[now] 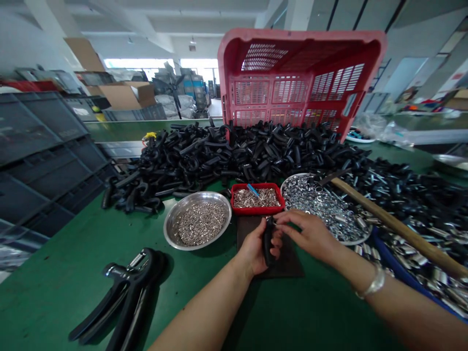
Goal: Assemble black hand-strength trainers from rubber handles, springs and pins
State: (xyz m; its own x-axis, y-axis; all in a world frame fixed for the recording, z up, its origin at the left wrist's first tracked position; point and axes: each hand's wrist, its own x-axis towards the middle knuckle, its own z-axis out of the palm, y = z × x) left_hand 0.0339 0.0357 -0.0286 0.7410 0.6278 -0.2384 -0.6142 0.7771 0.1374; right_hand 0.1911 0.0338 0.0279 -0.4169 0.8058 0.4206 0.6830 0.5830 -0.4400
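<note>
Far left of the small red tray (258,211), grey crates (44,146) are stacked along the edge of the green surface (73,253). Left of the tray and nearer the person, assembled black hand grippers (124,292) lie on the surface. Just left of the tray sits a round steel bowl (166,229) of small metal pieces. The tray itself holds thin metal pins.

Directly in front of the tray, over a dark mat (288,265), the left hand (254,248) has its grip closed round the lower part of a black handle (268,241), held upright. The right hand (310,234) meets the handle's top end with thumb and forefinger drawn together on it. Whether a small part sits between them is too small to tell.

The handle looks like moulded plastic, so it is probably light, stiff, neither fragile nor slippery. It is best held round its middle, leaving the top free.

Touching the tray on its right is a steel dish (294,176) of rings, and a wooden shaft (395,225) lies across its far side. Behind the tray spreads a heap of black handles (256,151), with a tipped red crate (300,78) beyond. The dish rim and the shaft crowd the right wrist, and the tray is close ahead of both hands.
</note>
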